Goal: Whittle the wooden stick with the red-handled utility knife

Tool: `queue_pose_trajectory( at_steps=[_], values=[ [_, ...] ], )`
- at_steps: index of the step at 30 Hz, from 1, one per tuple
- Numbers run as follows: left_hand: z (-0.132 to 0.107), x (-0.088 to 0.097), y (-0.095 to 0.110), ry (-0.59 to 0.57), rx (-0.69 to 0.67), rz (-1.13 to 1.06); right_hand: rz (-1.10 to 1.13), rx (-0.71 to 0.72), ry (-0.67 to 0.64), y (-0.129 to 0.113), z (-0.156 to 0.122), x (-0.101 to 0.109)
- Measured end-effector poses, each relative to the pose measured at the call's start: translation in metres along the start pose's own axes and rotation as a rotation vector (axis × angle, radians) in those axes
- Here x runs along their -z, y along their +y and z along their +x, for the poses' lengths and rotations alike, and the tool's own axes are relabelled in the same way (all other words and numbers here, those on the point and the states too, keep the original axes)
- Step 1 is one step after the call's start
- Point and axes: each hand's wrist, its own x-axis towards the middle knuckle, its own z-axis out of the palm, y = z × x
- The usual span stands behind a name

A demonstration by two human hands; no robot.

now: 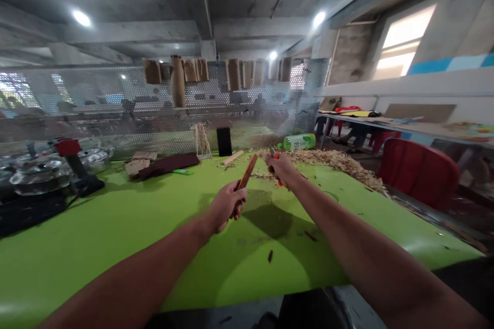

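My left hand (227,203) is wrapped round a reddish-brown wooden strip (248,170), which slants up and away over the green table (185,257). To its right, my right hand (282,169) is closed on a small hand tool (280,183) with orange-red handle parts; the fingers hide most of it. A short dark tip shows above that hand, apart from the strip. Small dark scraps (270,256) lie on the table below both hands. Beyond them a pale wooden stick (233,158) rests near the back.
Wood shavings (339,164) are heaped along the back right, beside a green-labelled bottle (299,142) on its side. A black upright slab (224,142) stands at the back. Dark brown sheets (170,165) lie left. A red chair (419,175) is at the right; a perforated screen (247,108) borders the table.
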Motion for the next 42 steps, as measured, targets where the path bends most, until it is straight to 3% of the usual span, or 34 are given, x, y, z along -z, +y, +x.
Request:
queue_pose_trajectory(
  at_steps=[2, 4, 10, 12, 17, 21, 26, 29, 33, 35, 39, 42],
  values=[
    [0.006, 0.008, -0.001, -0.026, 0.032, 0.03, 0.344, 0.053, -0.082, -0.01, -0.012, -0.01],
    [0.009, 0.014, 0.0, -0.031, 0.065, 0.057, 0.48, 0.08, -0.156, -0.016, -0.02, -0.014],
    [0.01, 0.037, 0.016, -0.012, 0.102, -0.095, 0.397, 0.099, -0.336, -0.01, -0.016, -0.003],
    [0.012, 0.052, 0.024, 0.046, 0.034, -0.266, 0.441, 0.065, -0.323, -0.009, -0.013, -0.001],
    [0.021, 0.074, 0.033, 0.132, -0.297, -0.594, 0.606, -0.004, -0.343, -0.017, -0.021, -0.008],
    [0.029, 0.064, 0.02, 0.192, -0.383, -0.548, 0.603, -0.056, -0.439, -0.026, -0.042, -0.032],
    [0.029, 0.041, 0.003, 0.331, -0.181, -0.214, 0.5, -0.039, -0.491, -0.034, -0.064, -0.057],
    [0.026, 0.034, 0.001, 0.322, -0.129, -0.153, 0.411, -0.011, -0.475, -0.037, -0.069, -0.059],
    [0.027, 0.033, 0.005, 0.311, -0.148, -0.293, 0.255, 0.043, -0.562, -0.036, -0.067, -0.053],
    [0.028, 0.035, 0.007, 0.303, -0.102, -0.332, 0.17, 0.054, -0.501, -0.034, -0.061, -0.05],
    [0.024, 0.033, 0.01, 0.266, -0.081, -0.266, -0.145, 0.141, -0.176, -0.028, -0.048, -0.045],
    [0.018, 0.023, 0.011, 0.179, -0.104, -0.247, -0.42, 0.227, -0.073, -0.029, -0.047, -0.044]
  ],
)
